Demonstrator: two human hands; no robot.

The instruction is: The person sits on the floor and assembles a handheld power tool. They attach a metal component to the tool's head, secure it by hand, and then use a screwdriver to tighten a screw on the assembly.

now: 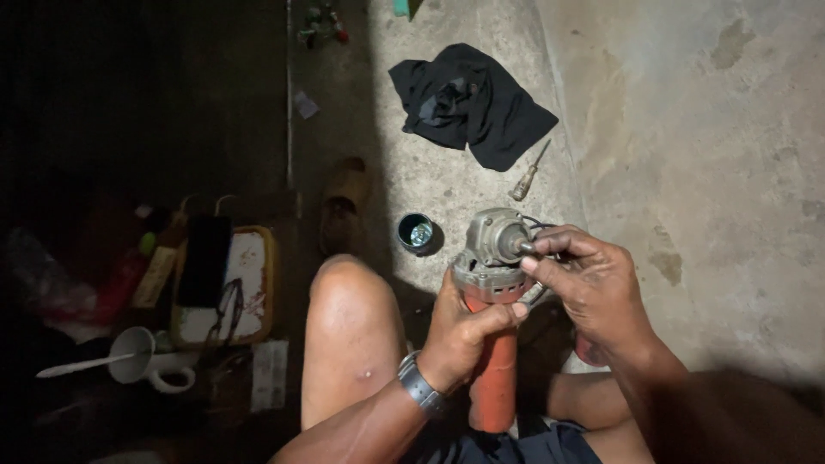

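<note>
Orange grinder (494, 344) in left hand (460, 331) | tin (416, 232): shiny bits

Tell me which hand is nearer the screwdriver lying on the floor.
Right. The right hand is at the grinder's metal head, just below the screwdriver; the left hand grips the orange body lower down.

The orange body of the angle grinder (493, 378) is mostly covered by the left hand (461, 331), and its lower end is lost behind the dark shorts. The right hand (593, 283) hides whatever its fingers (550, 247) pinch at the grey gear head. Left of the yellow-rimmed tray (258, 249), the clutter sinks into darkness, too dim to identify.
</note>
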